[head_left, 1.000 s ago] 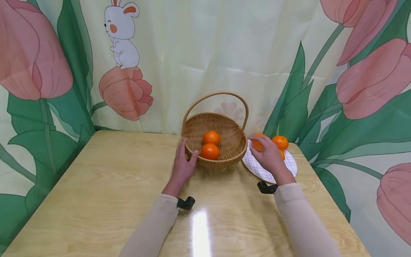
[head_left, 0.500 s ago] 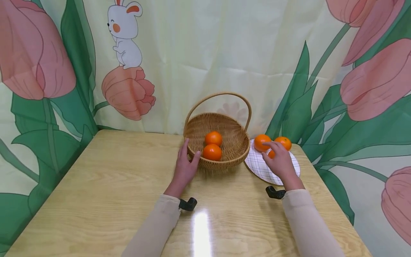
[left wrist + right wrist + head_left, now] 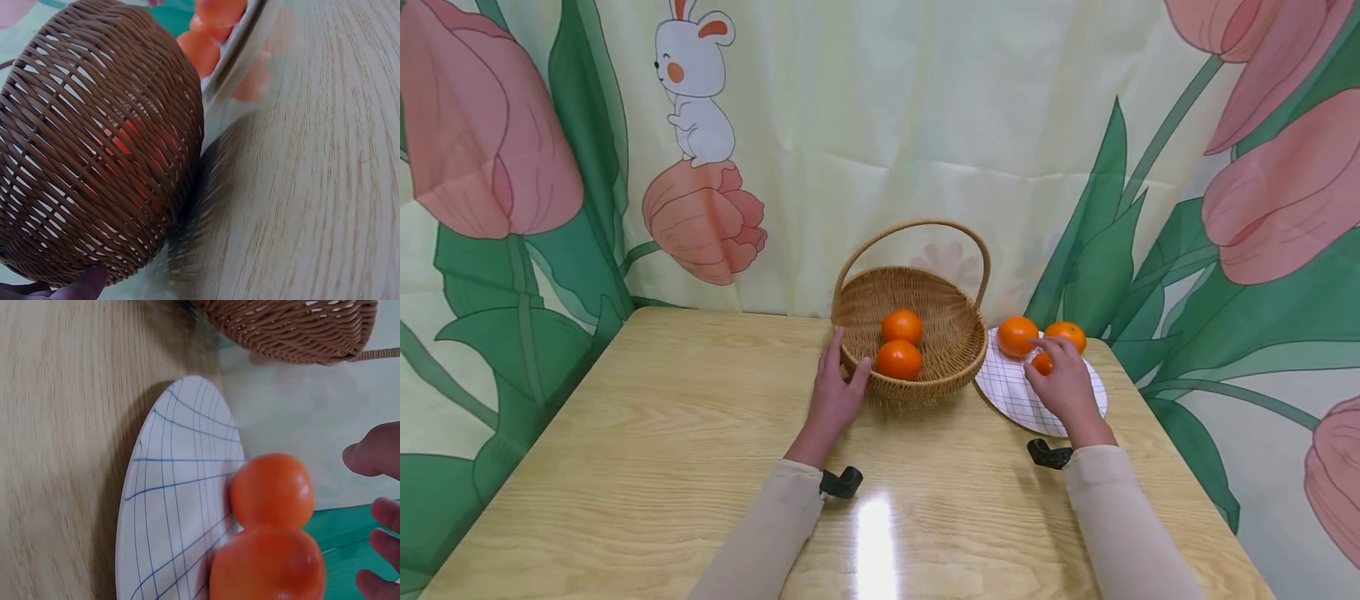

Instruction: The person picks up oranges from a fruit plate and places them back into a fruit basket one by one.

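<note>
We've got a light wood table [image 3: 662, 433] with a glare streak, tulip-print curtain [image 3: 925, 125] behind. Left hand [image 3: 835, 396], fingers spread, touches the basket [image 3: 936, 387] holding two orange fruits [image 3: 898, 360]; right hand [image 3: 1063, 387], fingers parted, grips nothing over the checked plate [image 3: 1011, 393] bearing three more fruits [image 3: 1018, 336].

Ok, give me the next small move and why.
Probably close the bare right hand on the round orange fruit beside its thumb in the head view: that hand holds nothing, and two similar fruits sit in the brown wicker basket.
</note>
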The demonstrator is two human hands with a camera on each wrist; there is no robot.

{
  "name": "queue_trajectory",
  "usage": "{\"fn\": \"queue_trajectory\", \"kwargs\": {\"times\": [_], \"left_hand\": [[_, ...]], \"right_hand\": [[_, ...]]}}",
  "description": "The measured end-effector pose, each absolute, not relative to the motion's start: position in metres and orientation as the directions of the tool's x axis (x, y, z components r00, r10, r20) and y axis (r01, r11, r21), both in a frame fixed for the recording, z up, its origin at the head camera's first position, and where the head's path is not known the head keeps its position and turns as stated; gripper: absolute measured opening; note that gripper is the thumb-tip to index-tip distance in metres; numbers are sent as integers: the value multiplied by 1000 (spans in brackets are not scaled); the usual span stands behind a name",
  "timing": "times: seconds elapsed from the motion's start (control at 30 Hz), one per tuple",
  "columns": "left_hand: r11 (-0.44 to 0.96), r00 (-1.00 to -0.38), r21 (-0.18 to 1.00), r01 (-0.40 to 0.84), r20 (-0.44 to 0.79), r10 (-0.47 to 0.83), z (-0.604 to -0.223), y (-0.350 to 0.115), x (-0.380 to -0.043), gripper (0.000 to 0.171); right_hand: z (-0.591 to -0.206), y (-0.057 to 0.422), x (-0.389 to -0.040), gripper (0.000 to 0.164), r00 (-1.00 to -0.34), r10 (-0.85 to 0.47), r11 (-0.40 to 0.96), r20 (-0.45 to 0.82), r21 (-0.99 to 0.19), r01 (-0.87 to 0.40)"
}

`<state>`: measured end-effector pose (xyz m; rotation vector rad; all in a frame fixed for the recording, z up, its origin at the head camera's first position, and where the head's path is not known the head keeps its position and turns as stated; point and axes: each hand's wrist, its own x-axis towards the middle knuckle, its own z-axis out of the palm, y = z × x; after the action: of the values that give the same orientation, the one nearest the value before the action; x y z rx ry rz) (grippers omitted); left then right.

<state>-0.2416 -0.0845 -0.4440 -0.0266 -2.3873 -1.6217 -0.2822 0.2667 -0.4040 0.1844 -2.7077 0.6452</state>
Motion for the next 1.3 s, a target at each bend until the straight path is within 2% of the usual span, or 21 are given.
{"fn": "queue_trajectory", "kwargs": {"times": [0.37, 0.87, 1.3], "left_hand": [[375, -970, 914, 155, 213, -119, -443, -85, -242, 70], [376, -963, 911, 168, 233, -135, -442, -85, -242, 69], [385, -961, 907, 172, 240, -136, -441, -85, -242, 71]], "right_hand": [[-409, 278, -287, 45, -957, 23, 878, 289, -464, -119], [-421, 285, -300, 58, -979, 117, 886, 166, -464, 27], [-428, 290, -302, 67, -990, 133, 877, 56, -471, 91]]}}
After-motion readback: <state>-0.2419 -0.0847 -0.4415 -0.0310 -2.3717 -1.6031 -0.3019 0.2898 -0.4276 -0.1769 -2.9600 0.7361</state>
